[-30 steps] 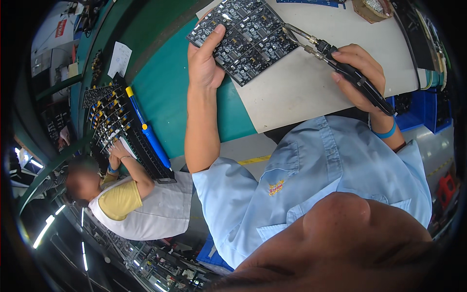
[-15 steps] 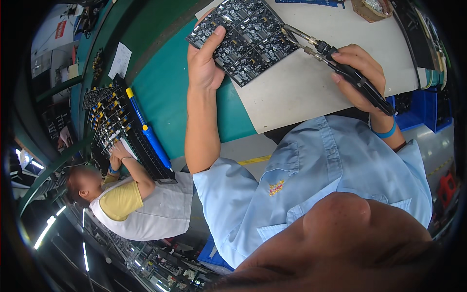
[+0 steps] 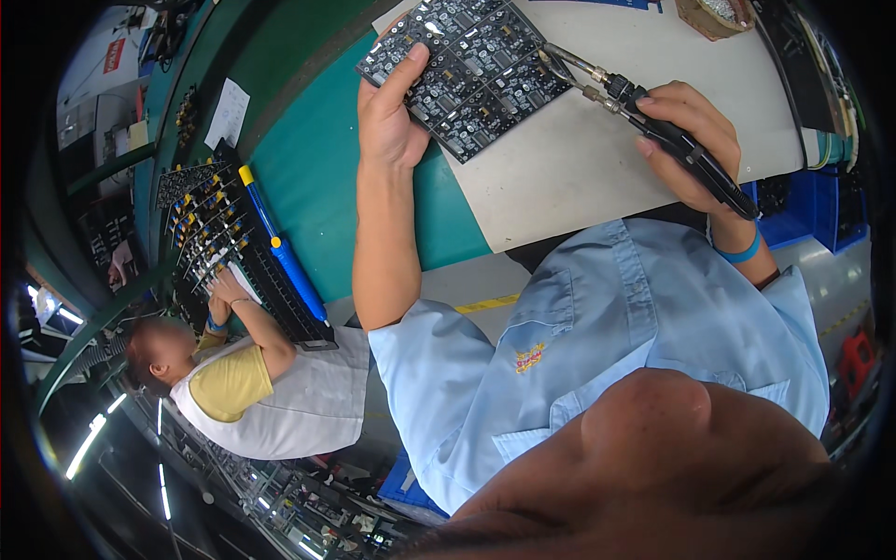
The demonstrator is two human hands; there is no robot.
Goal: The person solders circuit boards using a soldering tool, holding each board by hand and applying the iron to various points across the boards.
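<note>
A black circuit board panel (image 3: 471,70), packed with small components, is tilted above the bench. My left hand (image 3: 392,107) grips its left side, thumb on the face and the other fingers mostly hidden underneath. In my right hand (image 3: 695,135) is a pair of black-handled soldering tweezers (image 3: 677,145), held between thumb and fingers. Their two metal tips reach the right edge of the panel; whether they touch it I cannot tell. A blue band circles my right wrist.
A pale sheet (image 3: 597,168) covers part of the green bench mat (image 3: 313,163). A blue and yellow solder sucker (image 3: 289,266) lies at left beside a rack of boards (image 3: 210,224), where a co-worker's hands (image 3: 224,289) rest. A small container (image 3: 714,17) stands far right, above blue bins (image 3: 812,205).
The panel and my left hand have shifted very slightly up and left in the picture. My right hand keeps the soldering tweezers at nearly the same spot.
</note>
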